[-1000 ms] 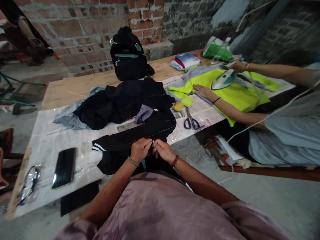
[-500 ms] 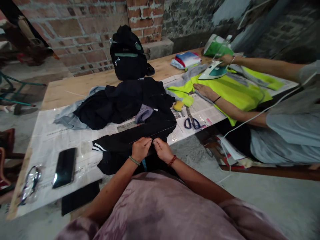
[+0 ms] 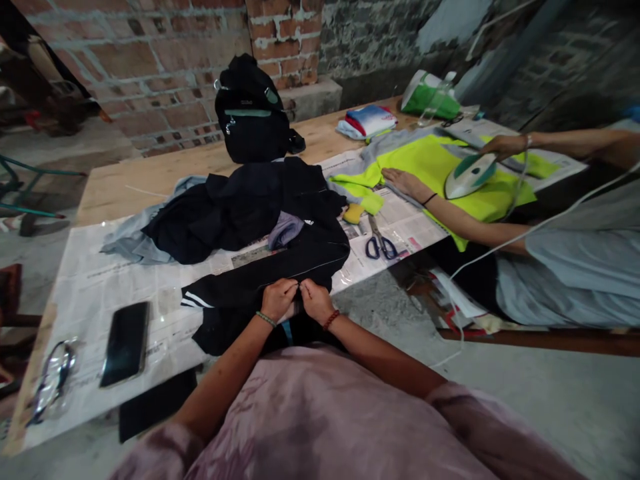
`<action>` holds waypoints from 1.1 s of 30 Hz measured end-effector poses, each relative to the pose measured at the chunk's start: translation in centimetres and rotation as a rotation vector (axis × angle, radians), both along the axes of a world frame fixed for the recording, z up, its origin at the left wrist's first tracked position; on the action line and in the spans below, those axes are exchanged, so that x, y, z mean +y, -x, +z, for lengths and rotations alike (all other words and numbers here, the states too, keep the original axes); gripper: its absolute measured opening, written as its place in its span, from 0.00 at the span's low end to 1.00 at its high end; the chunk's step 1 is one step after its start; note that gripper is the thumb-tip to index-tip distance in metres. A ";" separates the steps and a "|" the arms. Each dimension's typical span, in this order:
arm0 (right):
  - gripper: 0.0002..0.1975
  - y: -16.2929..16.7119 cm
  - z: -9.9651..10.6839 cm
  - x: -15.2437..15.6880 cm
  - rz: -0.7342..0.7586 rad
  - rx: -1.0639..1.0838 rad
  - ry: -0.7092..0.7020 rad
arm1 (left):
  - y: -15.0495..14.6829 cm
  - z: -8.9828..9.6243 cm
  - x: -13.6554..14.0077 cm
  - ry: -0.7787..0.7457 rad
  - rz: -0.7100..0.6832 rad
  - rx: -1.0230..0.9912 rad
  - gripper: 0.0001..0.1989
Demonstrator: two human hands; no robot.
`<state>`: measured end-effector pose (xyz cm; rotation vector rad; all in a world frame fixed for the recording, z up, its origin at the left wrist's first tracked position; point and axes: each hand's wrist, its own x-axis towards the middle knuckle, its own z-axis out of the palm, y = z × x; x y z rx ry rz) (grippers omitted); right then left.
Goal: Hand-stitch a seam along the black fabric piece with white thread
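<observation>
A black garment (image 3: 260,273) with white stripes near one end lies along the front edge of the table. My left hand (image 3: 278,299) pinches its edge, wrist ringed by a green bead bracelet. Close beside it, fingertips almost meeting, my right hand (image 3: 317,303) pinches the same cloth and wears a red-brown bracelet. Whether something small sits between the fingertips is too fine to make out. Behind is a heap of dark clothing (image 3: 225,207) with a grey piece under it. Scissors (image 3: 381,243) with blue handles lie to the right of my hands.
At right, a co-worker's hand holds an iron (image 3: 470,175) on a yellow-green garment (image 3: 415,160); its white cord (image 3: 493,257) hangs nearby. A phone (image 3: 125,343) and glasses (image 3: 53,380) lie at left. A black backpack (image 3: 255,127) and folded clothes (image 3: 367,122) stand behind.
The co-worker's iron has moved right and nearer across the yellow-green garment. My hands keep their pinch on the black garment, almost unmoved; the view has shifted slightly.
</observation>
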<state>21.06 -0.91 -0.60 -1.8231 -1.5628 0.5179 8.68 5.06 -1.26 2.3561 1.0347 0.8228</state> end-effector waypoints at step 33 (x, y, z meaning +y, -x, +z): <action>0.14 -0.4 -0.4 0.0 0.054 0.228 -0.061 | 0.3 -0.2 0.5 0.166 0.053 -0.205 0.07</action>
